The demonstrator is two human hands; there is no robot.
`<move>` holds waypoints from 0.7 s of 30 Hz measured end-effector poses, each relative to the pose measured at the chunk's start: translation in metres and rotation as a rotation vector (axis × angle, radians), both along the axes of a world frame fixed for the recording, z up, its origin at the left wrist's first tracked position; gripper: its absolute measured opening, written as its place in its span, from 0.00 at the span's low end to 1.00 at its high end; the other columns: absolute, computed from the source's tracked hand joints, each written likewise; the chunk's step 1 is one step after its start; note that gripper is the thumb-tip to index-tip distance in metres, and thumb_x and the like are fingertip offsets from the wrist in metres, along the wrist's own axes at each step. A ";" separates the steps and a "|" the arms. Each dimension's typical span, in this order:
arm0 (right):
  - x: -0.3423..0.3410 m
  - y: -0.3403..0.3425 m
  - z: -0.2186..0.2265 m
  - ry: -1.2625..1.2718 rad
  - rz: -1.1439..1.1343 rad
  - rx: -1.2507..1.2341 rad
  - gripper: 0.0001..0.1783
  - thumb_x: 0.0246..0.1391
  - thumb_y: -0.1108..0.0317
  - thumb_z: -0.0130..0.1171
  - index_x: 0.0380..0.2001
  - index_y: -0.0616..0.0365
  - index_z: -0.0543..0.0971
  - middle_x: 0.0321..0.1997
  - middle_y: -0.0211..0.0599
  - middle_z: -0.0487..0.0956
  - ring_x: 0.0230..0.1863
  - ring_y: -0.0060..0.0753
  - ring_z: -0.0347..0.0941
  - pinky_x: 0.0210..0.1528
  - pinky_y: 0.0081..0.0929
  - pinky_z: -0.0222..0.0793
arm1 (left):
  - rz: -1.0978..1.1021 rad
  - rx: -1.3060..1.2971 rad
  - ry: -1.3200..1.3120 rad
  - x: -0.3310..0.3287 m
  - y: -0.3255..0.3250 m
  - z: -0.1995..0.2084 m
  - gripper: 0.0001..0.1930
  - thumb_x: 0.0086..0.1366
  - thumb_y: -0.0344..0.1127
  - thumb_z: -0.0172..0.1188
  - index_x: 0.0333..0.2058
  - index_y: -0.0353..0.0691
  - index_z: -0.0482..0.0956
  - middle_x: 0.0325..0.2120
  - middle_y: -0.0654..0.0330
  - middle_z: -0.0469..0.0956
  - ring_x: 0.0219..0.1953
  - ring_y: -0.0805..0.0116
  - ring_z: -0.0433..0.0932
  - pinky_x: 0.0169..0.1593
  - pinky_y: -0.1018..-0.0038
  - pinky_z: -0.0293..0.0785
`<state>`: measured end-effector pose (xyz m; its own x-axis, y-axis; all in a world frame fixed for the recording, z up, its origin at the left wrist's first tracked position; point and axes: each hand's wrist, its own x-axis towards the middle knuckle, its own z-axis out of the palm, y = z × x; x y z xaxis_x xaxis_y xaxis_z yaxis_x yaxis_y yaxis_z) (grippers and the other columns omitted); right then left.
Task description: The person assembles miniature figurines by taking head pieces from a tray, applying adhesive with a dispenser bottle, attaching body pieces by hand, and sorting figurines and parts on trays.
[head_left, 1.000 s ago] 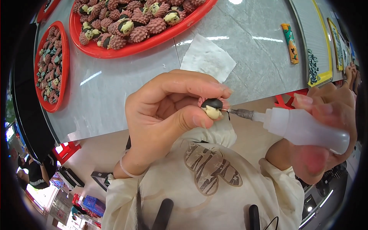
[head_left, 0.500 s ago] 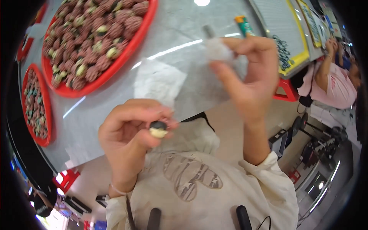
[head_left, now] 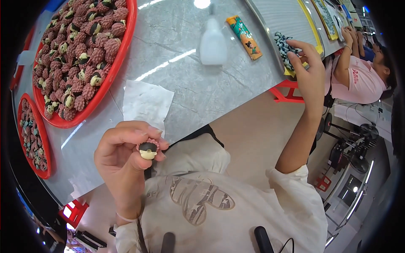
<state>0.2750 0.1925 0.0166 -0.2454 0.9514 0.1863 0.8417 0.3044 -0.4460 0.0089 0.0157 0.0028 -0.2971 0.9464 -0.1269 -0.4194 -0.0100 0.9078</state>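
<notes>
My left hand point(head_left: 118, 158) is closed, pinching a small pink ridged figurine point(head_left: 148, 151) with a black-and-cream front between thumb and fingers, just off the table's near edge. Out to the right, my right hand point(head_left: 311, 69) hangs over a heap of small dark and pale-teal pieces point(head_left: 282, 47) at the corner of a tray point(head_left: 291, 21). Its thumb and forefinger are apart, and I make out nothing held between them. A translucent white squeeze bottle point(head_left: 213, 45) with a thin nozzle is on the grey table point(head_left: 181, 84), out of both hands.
An orange-and-green packet point(head_left: 245, 38) lies beside the bottle. White paper point(head_left: 147, 101) is near my left hand. A large red basin point(head_left: 131, 27) of pink figurines and a smaller red one point(head_left: 49, 158) stand left. A red stool point(head_left: 289, 92) and a person in pink point(head_left: 358, 76) are at right.
My right hand has let go of the squeeze bottle and moved right, to the small pieces. The bottle now rests on the table. My left hand still holds the figurine, slightly lower left in view.
</notes>
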 end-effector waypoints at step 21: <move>-0.049 -0.047 0.021 1.224 0.327 -0.542 0.12 0.47 0.75 0.50 0.37 0.68 0.70 0.40 0.49 0.69 0.31 0.31 0.70 0.33 0.18 0.67 | -0.075 0.062 -0.165 0.000 -0.001 -0.001 0.17 0.49 0.35 0.62 0.33 0.31 0.68 0.32 0.49 0.71 0.29 0.65 0.74 0.31 0.78 0.74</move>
<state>0.2264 0.1458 0.0375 -0.4195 0.9050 0.0709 -0.2453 -0.0378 -0.9687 0.0087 0.0144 0.0019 -0.2050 0.9727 -0.1090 -0.5639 -0.0263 0.8255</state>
